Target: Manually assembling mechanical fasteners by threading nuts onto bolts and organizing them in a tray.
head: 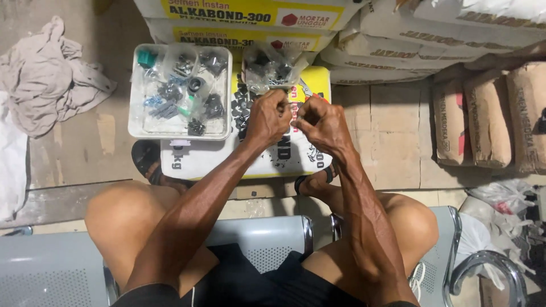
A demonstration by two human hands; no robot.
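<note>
From the head view, the left hand (267, 116) and right hand (319, 122) are curled into loose fists, knuckles nearly touching; what they pinch is too small to tell. They hover over a yellow and white paper sack (307, 91) strewn with small black parts (243, 105). Beside it sits a clear plastic tray (136, 128) of bagged hardware, with a crumpled plastic bag (267, 71) beyond.

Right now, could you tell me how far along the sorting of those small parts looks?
Done: the clear tray already holds bagged and loose small dark parts. In hand: the left hand and right hand are closed together over something too small to identify. Left: loose black pieces lie on the sack, beside a clear bag of parts.
</note>
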